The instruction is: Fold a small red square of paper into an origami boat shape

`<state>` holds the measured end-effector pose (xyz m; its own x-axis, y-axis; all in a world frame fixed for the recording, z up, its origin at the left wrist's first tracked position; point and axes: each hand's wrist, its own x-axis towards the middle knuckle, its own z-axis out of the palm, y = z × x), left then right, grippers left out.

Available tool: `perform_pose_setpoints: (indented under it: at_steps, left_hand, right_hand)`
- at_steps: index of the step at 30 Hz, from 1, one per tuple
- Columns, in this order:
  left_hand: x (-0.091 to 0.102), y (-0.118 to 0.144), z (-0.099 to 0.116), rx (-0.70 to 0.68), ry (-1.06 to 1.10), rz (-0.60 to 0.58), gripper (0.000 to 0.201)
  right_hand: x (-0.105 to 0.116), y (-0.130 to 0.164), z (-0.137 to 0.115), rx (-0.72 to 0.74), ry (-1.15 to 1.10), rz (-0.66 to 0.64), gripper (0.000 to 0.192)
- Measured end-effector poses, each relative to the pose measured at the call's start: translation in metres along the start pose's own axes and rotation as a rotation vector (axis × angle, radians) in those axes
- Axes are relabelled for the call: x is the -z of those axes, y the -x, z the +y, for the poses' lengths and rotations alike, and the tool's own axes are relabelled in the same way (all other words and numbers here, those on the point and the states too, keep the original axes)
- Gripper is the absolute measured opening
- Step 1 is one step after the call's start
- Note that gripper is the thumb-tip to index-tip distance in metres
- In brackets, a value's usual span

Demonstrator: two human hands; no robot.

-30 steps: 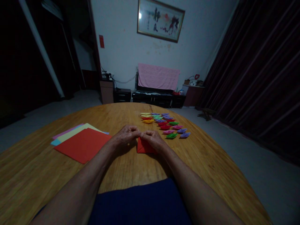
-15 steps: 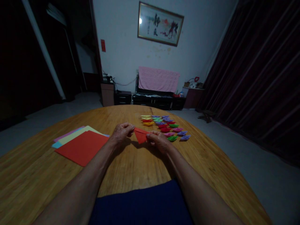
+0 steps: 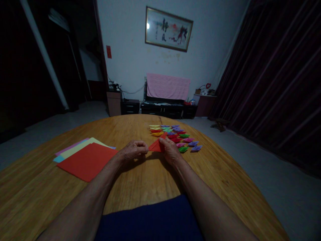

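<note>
A small folded red paper (image 3: pixel 155 146) is lifted just above the round wooden table (image 3: pixel 140 180). My left hand (image 3: pixel 132 150) pinches its left tip. Its right side is gripped by my right hand (image 3: pixel 170 150), which covers part of the paper. Just beyond my right hand lie several small folded paper pieces (image 3: pixel 175 135) in red, green, purple, yellow and pink, set out in rows. A stack of flat coloured sheets (image 3: pixel 85 159), red on top, lies to the left of my left hand.
The table edge curves away on the right, with grey floor beyond. A dark curtain (image 3: pixel 276 83) hangs at the right. A low cabinet with a pink cloth (image 3: pixel 168 86) stands by the far wall under a framed picture (image 3: pixel 168 29).
The red paper was pressed on the table under both hands a second ago. It has since been lifted and turned, and now points sideways between my hands.
</note>
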<state>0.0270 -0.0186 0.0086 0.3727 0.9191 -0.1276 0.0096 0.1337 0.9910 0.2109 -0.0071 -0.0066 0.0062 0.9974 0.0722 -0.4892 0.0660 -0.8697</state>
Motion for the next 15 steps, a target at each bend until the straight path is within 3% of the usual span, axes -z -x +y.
perform_pose_setpoints:
  at_steps: [5, 10, 15]
  left_hand:
    - [0.0, 0.0, -0.004, 0.03, -0.034, -0.051, 0.015]
    - [-0.003, 0.003, 0.002, 0.026, 0.063, 0.03, 0.019]
    - [0.0, -0.004, 0.012, -0.085, 0.05, 0.102, 0.028]
  right_hand:
    - [0.002, 0.001, 0.002, 0.043, 0.112, -0.024, 0.029]
    - [-0.002, 0.007, -0.001, -0.008, 0.268, -0.132, 0.025]
    - [-0.009, 0.013, -0.001, -0.037, 0.348, -0.26, 0.021]
